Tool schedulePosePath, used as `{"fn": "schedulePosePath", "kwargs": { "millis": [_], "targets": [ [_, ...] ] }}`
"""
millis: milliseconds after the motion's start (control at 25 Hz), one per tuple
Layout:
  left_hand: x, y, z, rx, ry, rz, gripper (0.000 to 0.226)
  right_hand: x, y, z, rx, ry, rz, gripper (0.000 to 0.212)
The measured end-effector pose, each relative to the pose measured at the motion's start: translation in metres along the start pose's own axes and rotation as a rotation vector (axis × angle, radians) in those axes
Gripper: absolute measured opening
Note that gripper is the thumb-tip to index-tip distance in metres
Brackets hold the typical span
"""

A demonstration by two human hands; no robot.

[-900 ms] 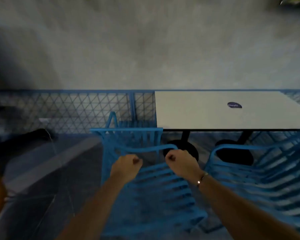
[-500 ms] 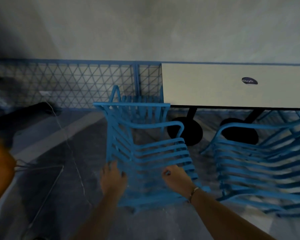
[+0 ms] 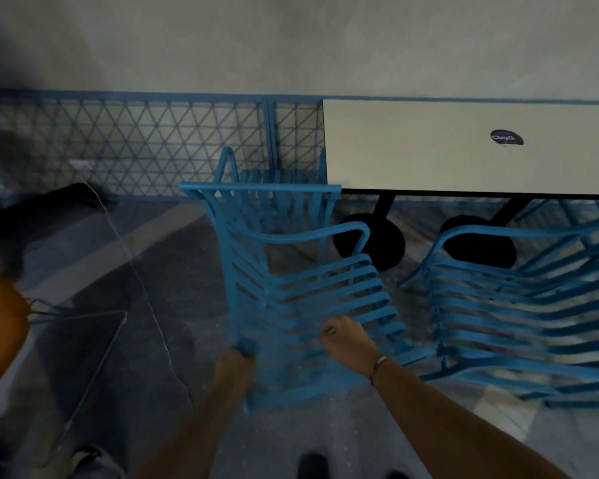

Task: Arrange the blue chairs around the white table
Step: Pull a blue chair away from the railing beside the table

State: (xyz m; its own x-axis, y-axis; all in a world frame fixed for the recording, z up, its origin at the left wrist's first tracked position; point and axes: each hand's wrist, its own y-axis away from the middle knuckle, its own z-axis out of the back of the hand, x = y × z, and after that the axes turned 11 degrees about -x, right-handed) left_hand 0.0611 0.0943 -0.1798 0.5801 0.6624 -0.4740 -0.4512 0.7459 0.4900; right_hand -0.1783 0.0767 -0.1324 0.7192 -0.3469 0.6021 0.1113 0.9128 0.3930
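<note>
At seven o'clock from the white table [image 3: 429, 150]: blue chair [image 3: 291, 271], top rail just beside the table's corner.
Left hand [image 3: 236, 366]: curled round the chair's left edge.
Right hand [image 3: 348, 344]: gripping a slat.

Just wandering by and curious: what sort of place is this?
Probably a café or canteen seating area: a white table with a round logo sticker, slatted blue chairs, and a blue mesh fence.

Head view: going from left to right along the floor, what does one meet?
Wire frame → left hand → right hand, both gripping the held chair → second chair.
</note>
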Motion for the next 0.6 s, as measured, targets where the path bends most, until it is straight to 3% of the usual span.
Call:
{"fn": "schedulePosePath", "kwargs": {
  "millis": [80, 160, 360, 440, 520, 600],
  "targets": [
    [0.007, 0.021, -0.022, 0.107, 0.078, -0.018, 0.026, 0.002, -0.004, -0.001, 0.014, -0.013, -0.002, 0.023],
    [0.006, 0.044, -0.043, 0.219, 0.162, -0.049, 0.036, 0.003, -0.009, 0.002, 0.014, -0.008, -0.006, 0.023],
    [-0.022, 0.083, -0.054, 0.368, 0.158, -0.059, 0.025, -0.009, -0.012, 0.025, 0.007, -0.033, -0.012, 0.025],
    [-0.021, 0.075, -0.051, 0.441, 0.108, -0.089, 0.032, -0.021, -0.012, 0.03, 0.022, -0.041, -0.011, 0.033],
    [-0.029, 0.066, -0.047, 0.392, 0.041, -0.117, 0.046, -0.03, -0.014, 0.031, 0.024, -0.048, -0.019, 0.038],
    [-0.046, 0.055, -0.042, 0.201, 0.039, -0.1, 0.041, -0.037, -0.019, 0.03, 0.042, -0.045, -0.022, 0.037]
  ]
}}
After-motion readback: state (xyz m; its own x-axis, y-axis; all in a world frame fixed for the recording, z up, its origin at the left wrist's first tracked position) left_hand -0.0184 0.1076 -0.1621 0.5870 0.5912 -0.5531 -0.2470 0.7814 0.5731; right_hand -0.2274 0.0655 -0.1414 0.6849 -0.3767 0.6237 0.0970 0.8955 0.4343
